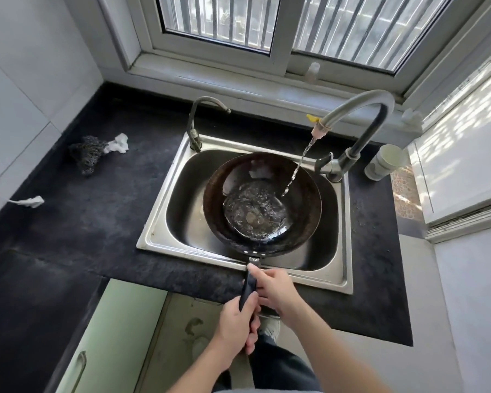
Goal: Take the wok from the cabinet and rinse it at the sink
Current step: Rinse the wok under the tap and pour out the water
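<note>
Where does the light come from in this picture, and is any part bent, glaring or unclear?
Head view: daylight comes through the barred window at the top and throws striped patches on the white panel at the right; the wide lens curves the window frame and the counter edges; the water in the wok glints; the small bottle on the sill looks pale and soft.

Wok: a dark, round metal wok [262,205], rust-brown on its inner wall, with a straight black handle [248,287].
Pose: bowl facing up over the basin, right of centre; the handle reaches back across the sink's near rim.
Contents: a shallow pool of rippling water in the bottom; a thin stream of water [296,168] lands on the right inner wall.
Sink: a rectangular stainless-steel sink [159,222] sunk into a black counter, with the wok filling much of it.
</note>
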Demonstrator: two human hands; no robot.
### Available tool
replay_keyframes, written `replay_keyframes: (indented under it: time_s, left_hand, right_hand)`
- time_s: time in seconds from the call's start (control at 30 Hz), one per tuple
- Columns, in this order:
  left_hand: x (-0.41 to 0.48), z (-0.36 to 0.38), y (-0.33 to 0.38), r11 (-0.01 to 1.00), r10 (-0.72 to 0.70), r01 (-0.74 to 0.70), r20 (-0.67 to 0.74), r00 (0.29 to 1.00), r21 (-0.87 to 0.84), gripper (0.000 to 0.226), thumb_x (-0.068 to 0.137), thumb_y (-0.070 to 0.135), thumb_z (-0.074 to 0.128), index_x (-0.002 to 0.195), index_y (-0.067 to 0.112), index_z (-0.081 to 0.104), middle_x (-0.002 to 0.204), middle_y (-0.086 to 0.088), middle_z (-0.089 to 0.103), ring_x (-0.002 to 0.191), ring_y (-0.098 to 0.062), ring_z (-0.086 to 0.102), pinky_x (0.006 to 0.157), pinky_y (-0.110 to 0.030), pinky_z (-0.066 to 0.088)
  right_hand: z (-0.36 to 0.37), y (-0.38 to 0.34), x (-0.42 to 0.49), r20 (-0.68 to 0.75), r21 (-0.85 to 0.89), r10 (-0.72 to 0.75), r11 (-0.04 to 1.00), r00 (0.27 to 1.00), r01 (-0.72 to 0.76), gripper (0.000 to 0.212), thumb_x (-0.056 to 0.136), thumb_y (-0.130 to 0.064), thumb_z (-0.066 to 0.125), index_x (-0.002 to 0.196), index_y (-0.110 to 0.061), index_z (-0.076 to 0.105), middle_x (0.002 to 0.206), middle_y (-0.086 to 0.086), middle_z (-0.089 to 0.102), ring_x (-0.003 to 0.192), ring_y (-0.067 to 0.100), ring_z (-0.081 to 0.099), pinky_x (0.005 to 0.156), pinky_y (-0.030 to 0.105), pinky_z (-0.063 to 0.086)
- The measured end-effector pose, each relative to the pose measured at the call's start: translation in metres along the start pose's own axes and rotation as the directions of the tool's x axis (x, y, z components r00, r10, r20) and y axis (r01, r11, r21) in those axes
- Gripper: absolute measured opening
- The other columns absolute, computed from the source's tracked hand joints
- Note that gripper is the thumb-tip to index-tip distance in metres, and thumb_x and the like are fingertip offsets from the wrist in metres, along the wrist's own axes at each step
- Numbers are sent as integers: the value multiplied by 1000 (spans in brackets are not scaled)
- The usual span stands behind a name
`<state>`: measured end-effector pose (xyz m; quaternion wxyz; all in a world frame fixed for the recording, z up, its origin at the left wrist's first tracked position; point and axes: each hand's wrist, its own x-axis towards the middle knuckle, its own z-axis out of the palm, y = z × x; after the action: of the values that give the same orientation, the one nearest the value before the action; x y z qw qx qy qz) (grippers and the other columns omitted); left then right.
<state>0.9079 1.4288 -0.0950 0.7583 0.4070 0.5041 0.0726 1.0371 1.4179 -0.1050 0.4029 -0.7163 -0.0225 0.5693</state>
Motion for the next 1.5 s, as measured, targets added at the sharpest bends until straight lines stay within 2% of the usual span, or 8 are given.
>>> replay_keyframes:
  time_s: [0.13, 0.27, 0.43, 0.73, 0.87, 1.0, 1.27, 1.5]
  left_hand:
    - [3, -3, -3, 1000, 22, -23, 8, 1000, 20, 33, 102, 28, 47, 85, 0, 52, 51, -6, 45, 30, -16, 35, 31, -21, 31]
    - [2, -7, -10, 997, 54, -53, -13, 998, 59, 33, 101, 27, 48, 81, 1, 51, 51, -8, 46, 29, -18, 36, 32, -22, 32]
    - [-6, -13, -21, 998, 46, -45, -31, 998, 44, 39, 102, 31, 47, 78, 0, 50, 53, -12, 46, 30, -20, 37, 32, -23, 33]
    - [-29, -29, -11, 954, 210, -164, -166, 964, 251, 33, 98, 30, 52, 72, 12, 62, 43, -1, 55, 34, -10, 52, 42, -24, 42]
    - [-39, -47, -6, 942, 240, -182, -187, 953, 281, 35, 98, 28, 53, 79, 1, 66, 42, 0, 55, 37, -10, 54, 45, -23, 44]
    - [-50, -60, -2, 939, 249, -179, -223, 942, 293, 20, 98, 29, 53, 80, 29, 63, 43, 1, 56, 38, -9, 56, 45, -21, 45]
    - [-53, -60, -1, 928, 251, -186, -172, 953, 323, 31, 99, 25, 53, 80, 4, 66, 41, -2, 54, 31, -14, 50, 39, -22, 40]
    - [-46, -37, 7, 929, 216, -176, -91, 972, 324, 29, 99, 26, 51, 73, 18, 62, 41, -1, 54, 33, -15, 51, 38, -25, 42]
  right_hand:
    - [9, 0, 3, 17, 36, 31, 999, 999, -31, 37, 89, -30, 75, 105, 2, 70, 94, 18, 79, 81, 28, 73, 82, 42, 59]
    - [22, 9, 3, 133, 222, 46, 972, 990, -75, 17, 91, -20, 73, 92, -7, 62, 72, 9, 71, 70, 29, 72, 72, 41, 59]
    - [39, 22, -2, 120, 279, -56, 960, 991, 20, 30, 93, -17, 70, 72, -10, 49, 56, 3, 51, 46, 17, 56, 72, 41, 59]
    - [63, 16, -24, 161, 330, -177, 937, 971, 116, 31, 93, -20, 70, 72, -9, 51, 60, 7, 52, 46, 18, 51, 61, 37, 59]
    - [80, 11, -31, 215, 366, -144, 929, 966, 57, 27, 90, -16, 73, 77, -7, 51, 63, 8, 55, 46, 20, 52, 61, 39, 58]
    - [96, 12, -33, 229, 332, -169, 939, 959, 86, 25, 90, -11, 73, 75, -9, 53, 57, 5, 48, 42, 16, 47, 58, 36, 57]
    - [92, 21, -28, 226, 337, -224, 931, 948, 139, 25, 93, -3, 63, 73, -10, 52, 57, 5, 50, 43, 16, 48, 56, 34, 56]
    - [63, 20, -26, 166, 373, -227, 915, 960, 152, 30, 94, -2, 61, 67, -10, 50, 56, 5, 50, 43, 16, 48, 55, 34, 55]
